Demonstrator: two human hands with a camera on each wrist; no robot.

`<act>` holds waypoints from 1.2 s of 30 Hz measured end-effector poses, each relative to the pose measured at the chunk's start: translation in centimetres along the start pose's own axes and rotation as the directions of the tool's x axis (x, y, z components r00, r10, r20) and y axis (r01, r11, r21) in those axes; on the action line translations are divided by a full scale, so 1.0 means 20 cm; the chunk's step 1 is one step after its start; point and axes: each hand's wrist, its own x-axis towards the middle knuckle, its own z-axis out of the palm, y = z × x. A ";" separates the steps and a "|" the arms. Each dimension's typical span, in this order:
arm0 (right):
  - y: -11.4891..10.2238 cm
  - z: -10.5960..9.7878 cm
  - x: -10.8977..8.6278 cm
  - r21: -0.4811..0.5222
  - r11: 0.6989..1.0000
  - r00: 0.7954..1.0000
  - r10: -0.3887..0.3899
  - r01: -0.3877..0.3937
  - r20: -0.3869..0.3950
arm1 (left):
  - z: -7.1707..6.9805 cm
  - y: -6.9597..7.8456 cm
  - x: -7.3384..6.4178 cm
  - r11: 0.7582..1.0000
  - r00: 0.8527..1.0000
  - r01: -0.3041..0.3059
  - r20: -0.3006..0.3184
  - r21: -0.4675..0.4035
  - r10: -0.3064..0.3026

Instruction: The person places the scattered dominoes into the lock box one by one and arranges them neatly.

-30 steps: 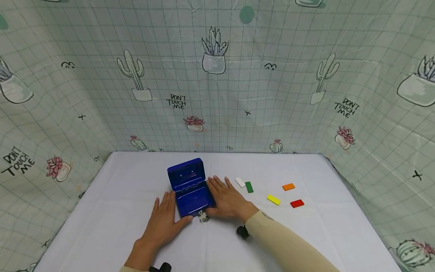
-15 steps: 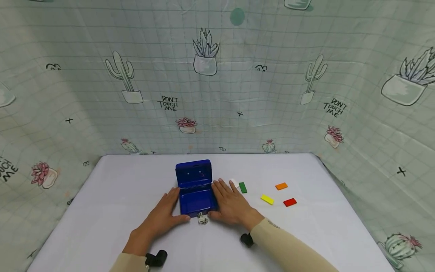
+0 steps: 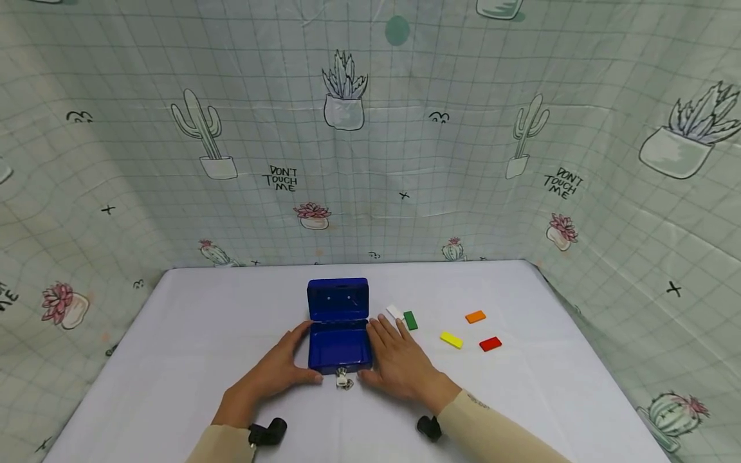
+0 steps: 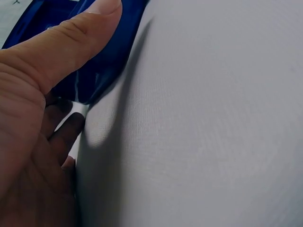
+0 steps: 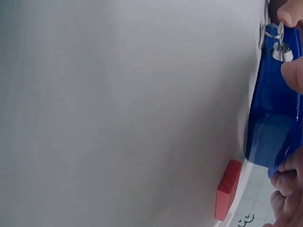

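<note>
The blue box (image 3: 340, 346), lid raised, has swung square to the table's (image 3: 191, 354) far edge, midway between its side edges (so it's straightened now); left hand (image 3: 272, 373) and right hand (image 3: 402, 368) flank it, thumbs and fingers apart, touching, not clamped.

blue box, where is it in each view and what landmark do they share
Head: the blue box stands open, below and slightly left of centre, between the left hand and right hand.
Left wrist: top left, partly behind the left hand's thumb.
Right wrist: along the right edge, cut off by it.
Shared landmark: the white tabletop.
</note>
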 end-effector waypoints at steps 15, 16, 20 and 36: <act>-0.01 -0.01 -0.05 0.069 0.998 1.000 -0.004 0.006 -0.028 | -0.02 0.00 0.00 0.999 0.998 0.007 0.070 -0.051 -0.003; -0.01 -0.01 -0.05 0.072 0.997 1.000 -0.004 0.006 -0.028 | -0.02 0.00 0.00 0.999 0.998 0.011 0.070 -0.050 -0.007; -0.01 0.00 -0.05 0.076 0.997 0.999 -0.002 0.004 -0.033 | -0.01 0.00 0.00 0.998 0.998 0.021 0.065 -0.056 -0.017; 0.15 -0.01 -0.15 0.095 0.992 0.995 0.089 -0.084 -0.053 | 0.00 -0.01 0.01 0.993 0.999 -0.009 0.051 -0.121 0.015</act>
